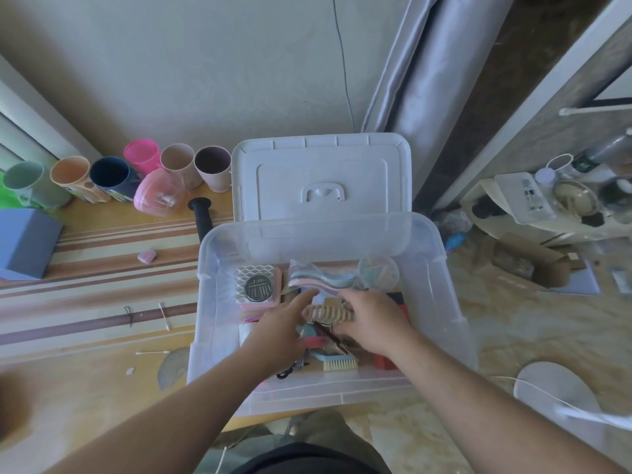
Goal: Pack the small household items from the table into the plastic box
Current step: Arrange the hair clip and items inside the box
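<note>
Right hand (371, 319) curled round beige hair claw (326, 312) inside plastic box (441, 285)

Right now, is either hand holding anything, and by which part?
The right hand grips a beige ridged item by its right end; the left hand only touches it with straight fingers.

You have six cups lined up along the far edge of the surface: a green one (24, 177), an orange one (70, 172), a navy one (109, 176), a bright pink one (142, 155), a beige one (178, 160) and a mauve one (212, 164). One clear plastic box (441, 302) sits at the right edge, with one white lid (321, 176) propped behind it. Two cotton swabs (164, 316) lie on the striped part of the surface. One blue box (25, 241) stands at the left edge, and one black grip (201, 213) lies beside the plastic box. Inside it you can count one white honeycomb tray (254, 285) and one small brush (338, 362); the rest is too jumbled to count. Two hands, your left hand (278, 331) and right hand (371, 323), are in the box.
</note>
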A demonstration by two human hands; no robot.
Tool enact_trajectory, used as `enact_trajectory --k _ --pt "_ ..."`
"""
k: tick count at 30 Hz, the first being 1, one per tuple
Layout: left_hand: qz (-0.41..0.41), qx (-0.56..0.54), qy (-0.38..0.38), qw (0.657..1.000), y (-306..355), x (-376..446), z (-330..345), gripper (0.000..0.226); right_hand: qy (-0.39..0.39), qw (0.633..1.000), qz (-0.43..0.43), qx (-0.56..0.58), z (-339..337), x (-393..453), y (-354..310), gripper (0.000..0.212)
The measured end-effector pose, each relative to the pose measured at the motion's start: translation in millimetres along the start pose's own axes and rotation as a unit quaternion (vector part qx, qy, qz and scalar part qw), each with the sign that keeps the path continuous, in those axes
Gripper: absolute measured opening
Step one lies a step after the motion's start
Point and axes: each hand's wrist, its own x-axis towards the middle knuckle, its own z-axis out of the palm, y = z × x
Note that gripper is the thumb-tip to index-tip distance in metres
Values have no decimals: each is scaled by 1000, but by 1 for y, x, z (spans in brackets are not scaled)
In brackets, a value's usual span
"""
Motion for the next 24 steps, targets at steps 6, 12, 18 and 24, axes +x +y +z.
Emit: enact_trajectory --k 6,12,18,24 --pt "-90 -55 17 994 -21 -2 -1 49 -10 989 58 -134 15 23 20 44" --pt "-119 -100 73 985 -25 0 -2 19 34 989 65 -132 23 24 20 57" --pt "-120 -162 93 975 -18 6 1 16 -55 990 27 127 17 8 -1 35" --pt "-121 -202 111 966 -15 4 -3 17 -110 968 47 219 30 10 -18 16"
